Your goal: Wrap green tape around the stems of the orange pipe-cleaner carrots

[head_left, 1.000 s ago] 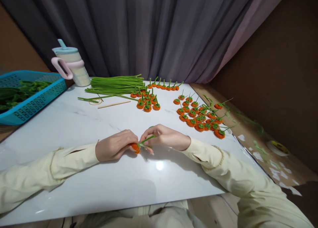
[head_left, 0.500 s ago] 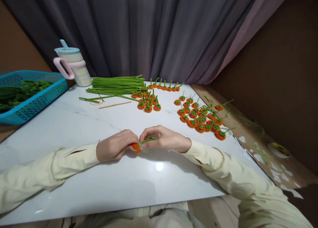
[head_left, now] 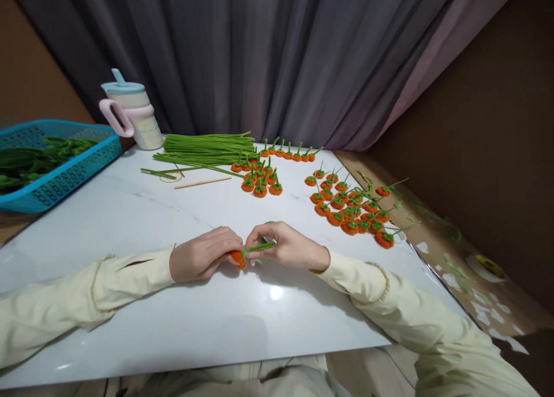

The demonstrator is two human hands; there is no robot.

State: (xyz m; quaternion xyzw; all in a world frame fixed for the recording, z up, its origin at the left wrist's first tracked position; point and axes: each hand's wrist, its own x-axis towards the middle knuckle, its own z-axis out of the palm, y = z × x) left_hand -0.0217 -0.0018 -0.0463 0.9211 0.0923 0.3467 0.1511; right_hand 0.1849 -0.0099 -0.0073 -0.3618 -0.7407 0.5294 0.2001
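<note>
My left hand [head_left: 208, 254] is closed around a small orange pipe-cleaner pumpkin [head_left: 238, 259] over the near part of the table. Out of the pumpkin's top a green pipe-cleaner stem [head_left: 262, 247] points to the right. My right hand [head_left: 294, 247] is closed by that stem, thumb and fingers bent together. A green piece shows between its fingers, partly hidden by them. Finished-looking orange pumpkins with green tops [head_left: 350, 227] stand in a cluster at the right. Another group [head_left: 259, 189] is at mid-table, with a row [head_left: 288, 154] behind it.
A bundle of green pipe cleaners [head_left: 208, 146] lies at the back, near a wooden stick [head_left: 202, 183]. At the back left stand a handled tumbler [head_left: 145, 128] and a blue basket [head_left: 78, 178] holding green pieces. Paper scraps [head_left: 481, 311] and a tape roll [head_left: 487, 267] lie at the right.
My right hand has shifted very slightly, and the green piece in its fingers shows a little differently. The left hand keeps its hold on the pumpkin. The view has moved slightly.
</note>
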